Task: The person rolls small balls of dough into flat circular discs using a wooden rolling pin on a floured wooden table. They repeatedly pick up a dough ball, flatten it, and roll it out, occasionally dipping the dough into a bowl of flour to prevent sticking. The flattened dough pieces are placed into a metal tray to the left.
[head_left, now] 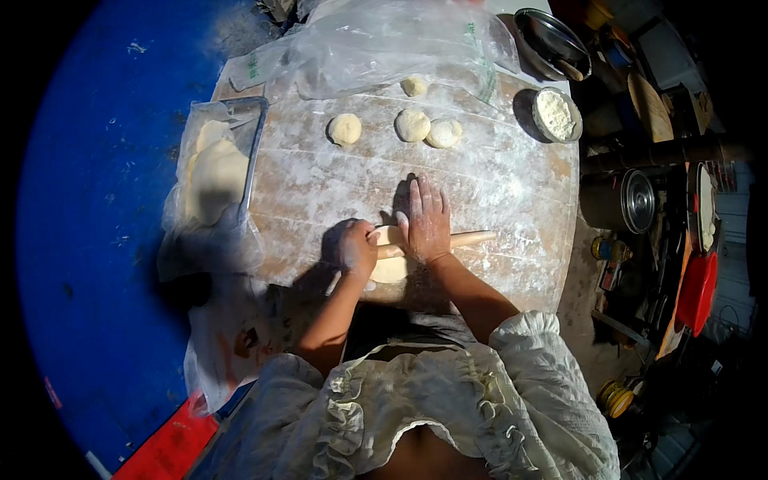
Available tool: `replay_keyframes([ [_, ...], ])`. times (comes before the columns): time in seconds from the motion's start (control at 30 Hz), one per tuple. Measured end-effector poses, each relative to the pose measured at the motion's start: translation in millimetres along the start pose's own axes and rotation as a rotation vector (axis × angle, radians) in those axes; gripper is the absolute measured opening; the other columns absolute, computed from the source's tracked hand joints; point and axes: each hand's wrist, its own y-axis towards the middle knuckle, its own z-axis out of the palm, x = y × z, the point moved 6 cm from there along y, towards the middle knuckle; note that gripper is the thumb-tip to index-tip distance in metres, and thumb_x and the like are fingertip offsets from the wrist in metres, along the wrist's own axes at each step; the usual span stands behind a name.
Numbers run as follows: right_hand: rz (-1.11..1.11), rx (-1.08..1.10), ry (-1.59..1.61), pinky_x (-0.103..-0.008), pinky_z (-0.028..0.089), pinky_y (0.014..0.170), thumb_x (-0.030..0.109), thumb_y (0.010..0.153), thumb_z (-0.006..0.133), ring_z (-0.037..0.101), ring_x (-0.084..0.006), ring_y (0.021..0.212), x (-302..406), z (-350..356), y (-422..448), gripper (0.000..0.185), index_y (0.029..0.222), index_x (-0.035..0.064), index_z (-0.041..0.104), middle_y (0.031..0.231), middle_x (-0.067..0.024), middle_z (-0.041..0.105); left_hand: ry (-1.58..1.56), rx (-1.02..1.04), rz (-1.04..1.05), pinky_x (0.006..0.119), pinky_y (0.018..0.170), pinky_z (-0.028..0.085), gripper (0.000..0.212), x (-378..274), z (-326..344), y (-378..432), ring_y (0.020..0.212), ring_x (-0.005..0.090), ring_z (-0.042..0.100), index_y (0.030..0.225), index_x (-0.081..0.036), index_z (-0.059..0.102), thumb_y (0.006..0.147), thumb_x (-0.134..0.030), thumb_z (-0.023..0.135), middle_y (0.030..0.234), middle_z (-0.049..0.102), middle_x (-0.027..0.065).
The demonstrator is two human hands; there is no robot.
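Observation:
A flattened piece of dough (390, 271) lies on the floured wooden board (300, 198) near its front edge. Across it rests a slim wooden rolling pin (473, 238) with a tapered right end. My left hand (358, 249) is curled around the pin's left end, which it hides, and its thumb reaches the dough's left edge. With fingers stretched forward, my right hand (427, 228) presses its palm on the pin right of the dough. Farther back sit a single dough ball (345, 129), two touching dough balls (413, 125) (444, 132) and a smaller dough lump (414, 86).
At left, a plastic-lined tray (258, 141) holds a large dough mass (219, 174). Clear plastic sheeting (390, 54) covers the board's back. A bowl of flour (555, 114) and a metal basin (549, 45) stand at back right. A lidded pot (637, 201) is beyond the right edge.

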Motion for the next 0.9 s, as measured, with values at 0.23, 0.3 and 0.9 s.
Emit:
replay_keyframes([
  [0.23, -0.157, 0.186, 0.154, -0.0527, 0.025, 0.115, 0.034, 0.092, 0.056, 0.037, -0.0402, 0.141, 15, -1, -131, 0.071, 0.144, -0.0101, 0.037, 0.153, -0.0272, 0.037, -0.158, -0.09, -0.028, 0.045, 0.076, 0.05, 0.016, 55, -18, -44, 0.088, 0.039, 0.063, 0.098, -0.005, 0.063, 0.085, -0.011, 0.07, 0.09, 0.065, 0.0174],
  [0.3, -0.158, 0.145, 0.159, -0.0518, 0.026, 0.115, 0.034, 0.092, 0.057, 0.036, -0.0401, 0.142, 22, -5, -93, 0.072, 0.144, -0.0106, 0.036, 0.153, -0.0271, 0.037, -0.09, -0.026, -0.001, 0.044, 0.076, 0.051, 0.017, 39, -15, -36, 0.09, 0.0387, 0.063, 0.098, -0.005, 0.064, 0.085, -0.014, 0.07, 0.09, 0.066, 0.0165],
  [0.9, -0.243, -0.008, 0.443, -0.0447, 0.05, 0.092, 0.009, 0.094, 0.06, 0.06, -0.0381, 0.111, -17, -11, -79, 0.029, 0.123, 0.0008, 0.059, 0.126, -0.0183, 0.062, 0.187, -0.42, 0.23, 0.05, 0.109, 0.035, 0.061, -1, -72, 171, 0.132, 0.0408, 0.042, 0.139, -0.005, 0.05, 0.088, -0.032, 0.071, 0.139, 0.05, 0.0211],
])
